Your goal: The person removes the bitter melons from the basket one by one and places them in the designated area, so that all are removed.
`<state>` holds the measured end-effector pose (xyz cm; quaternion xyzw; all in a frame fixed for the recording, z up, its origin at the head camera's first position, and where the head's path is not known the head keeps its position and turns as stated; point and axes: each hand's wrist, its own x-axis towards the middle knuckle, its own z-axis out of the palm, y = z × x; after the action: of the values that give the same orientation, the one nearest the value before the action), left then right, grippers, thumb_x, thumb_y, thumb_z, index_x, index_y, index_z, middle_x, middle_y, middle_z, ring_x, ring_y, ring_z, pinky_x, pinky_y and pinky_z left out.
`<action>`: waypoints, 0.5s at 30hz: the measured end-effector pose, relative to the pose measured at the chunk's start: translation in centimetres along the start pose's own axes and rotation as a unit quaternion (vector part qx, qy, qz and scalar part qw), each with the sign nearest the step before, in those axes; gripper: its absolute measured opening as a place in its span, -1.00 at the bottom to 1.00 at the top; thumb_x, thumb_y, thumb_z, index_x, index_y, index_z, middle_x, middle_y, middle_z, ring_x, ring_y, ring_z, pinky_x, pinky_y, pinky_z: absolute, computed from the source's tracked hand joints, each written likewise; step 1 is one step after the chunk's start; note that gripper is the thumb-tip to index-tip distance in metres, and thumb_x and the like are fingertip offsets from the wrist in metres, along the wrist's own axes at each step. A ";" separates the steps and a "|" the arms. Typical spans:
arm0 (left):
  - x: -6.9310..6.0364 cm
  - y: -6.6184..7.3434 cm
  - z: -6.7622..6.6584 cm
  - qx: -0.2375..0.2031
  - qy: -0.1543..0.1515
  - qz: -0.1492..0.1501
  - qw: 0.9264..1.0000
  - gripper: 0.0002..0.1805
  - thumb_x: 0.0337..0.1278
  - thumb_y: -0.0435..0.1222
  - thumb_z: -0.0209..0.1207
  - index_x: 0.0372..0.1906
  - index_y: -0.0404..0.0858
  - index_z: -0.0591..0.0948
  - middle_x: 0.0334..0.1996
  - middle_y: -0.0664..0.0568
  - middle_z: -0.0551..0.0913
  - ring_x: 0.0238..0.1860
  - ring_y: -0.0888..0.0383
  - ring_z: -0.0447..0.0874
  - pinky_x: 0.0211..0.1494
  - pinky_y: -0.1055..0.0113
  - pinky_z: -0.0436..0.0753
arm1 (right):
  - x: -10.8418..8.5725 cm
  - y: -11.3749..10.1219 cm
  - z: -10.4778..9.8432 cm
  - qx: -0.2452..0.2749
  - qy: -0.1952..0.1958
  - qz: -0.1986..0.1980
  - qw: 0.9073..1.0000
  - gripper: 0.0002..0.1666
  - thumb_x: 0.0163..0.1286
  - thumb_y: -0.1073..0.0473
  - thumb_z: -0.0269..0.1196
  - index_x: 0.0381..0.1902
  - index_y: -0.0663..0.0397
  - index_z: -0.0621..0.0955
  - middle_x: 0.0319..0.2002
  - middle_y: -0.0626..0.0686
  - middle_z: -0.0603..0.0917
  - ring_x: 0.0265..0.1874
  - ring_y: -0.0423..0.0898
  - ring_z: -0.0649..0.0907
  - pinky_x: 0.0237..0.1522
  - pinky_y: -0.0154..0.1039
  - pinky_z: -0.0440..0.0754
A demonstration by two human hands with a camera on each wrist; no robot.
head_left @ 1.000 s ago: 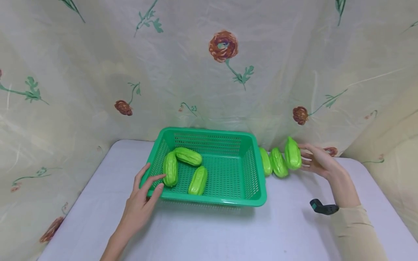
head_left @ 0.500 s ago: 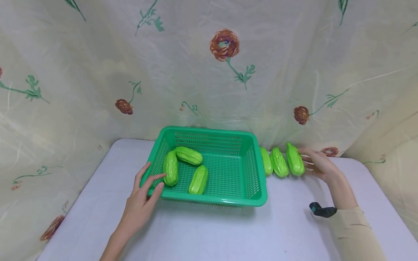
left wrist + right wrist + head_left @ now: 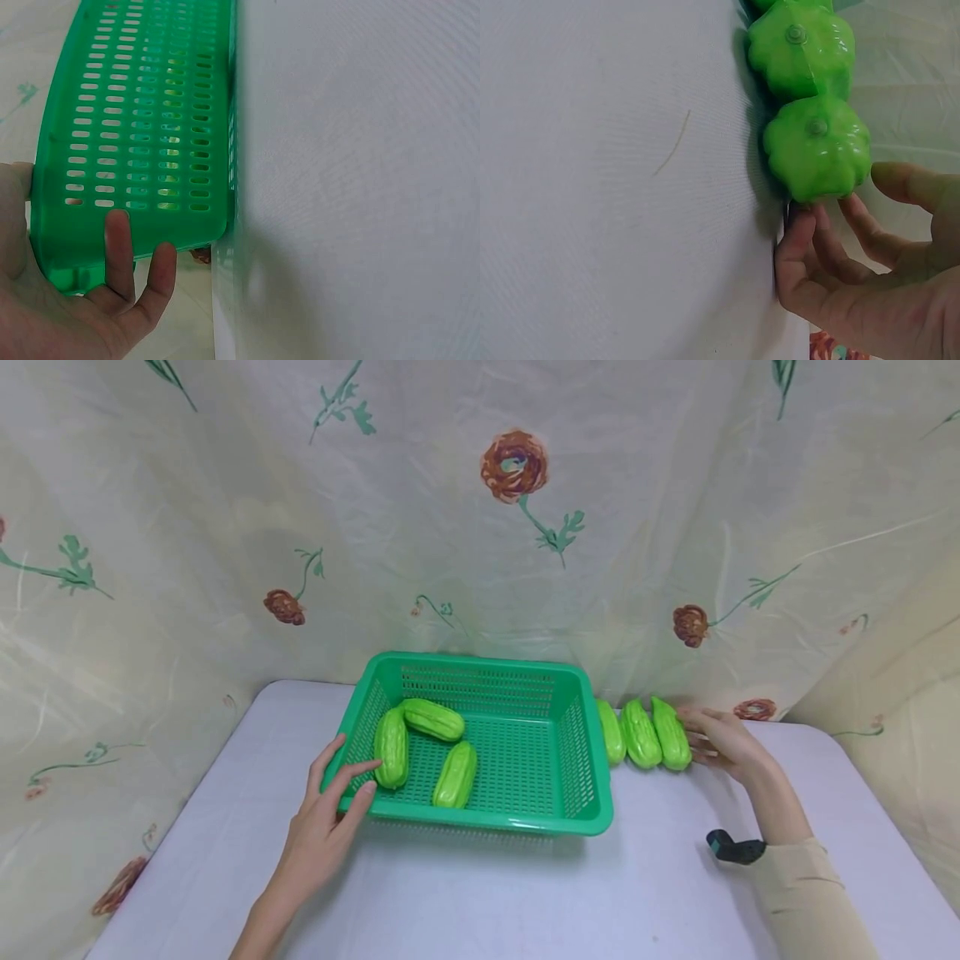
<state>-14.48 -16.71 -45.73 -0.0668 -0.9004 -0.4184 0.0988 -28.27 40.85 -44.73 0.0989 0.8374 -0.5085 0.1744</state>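
A green plastic basket [image 3: 525, 821] with slotted walls stands on the table. My left hand [image 3: 318, 831] holds its front left corner, with fingers inside and outside the rim; in the left wrist view, two fingertips [image 3: 118, 232] lie against the outer wall. Three light green toy bitter gourds lie in the basket, one gourd [image 3: 392, 748] beside my left fingers. Right of the basket, more gourds lie in a row. My right hand [image 3: 723, 743] is at the outermost gourd [image 3: 671, 735], thumb and fingertips against its outer side without wrapping round it.
The white-covered table [image 3: 487, 902] spreads in front of the basket. A floral curtain [image 3: 420, 527] hangs close behind the basket and the gourd row. A black wrist camera [image 3: 735, 848] is strapped by the right sleeve [image 3: 806, 885].
My right hand has lowered the outermost gourd onto the table and shifted it left against its neighbour. Its fingers have loosened around it. My left hand and the basket have stayed put.
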 end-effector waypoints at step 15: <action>0.0 0.1 0.0 -0.002 -0.003 -0.002 1.000 -0.62 0.73 -0.01 0.03 0.40 0.11 0.62 0.77 0.08 0.00 -0.48 0.33 0.44 -0.35 0.39 0.51 | -0.3 0.1 0.0 -0.020 0.019 -0.005 1.000 -0.17 0.78 -0.14 -0.13 0.66 0.39 0.14 0.38 0.26 0.44 0.00 -0.21 0.53 -0.04 -0.29 0.70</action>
<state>-14.42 -16.68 -45.65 -0.0667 -0.9000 -0.4202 0.0953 -27.94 40.85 -44.70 0.1011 0.8510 -0.4906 0.1580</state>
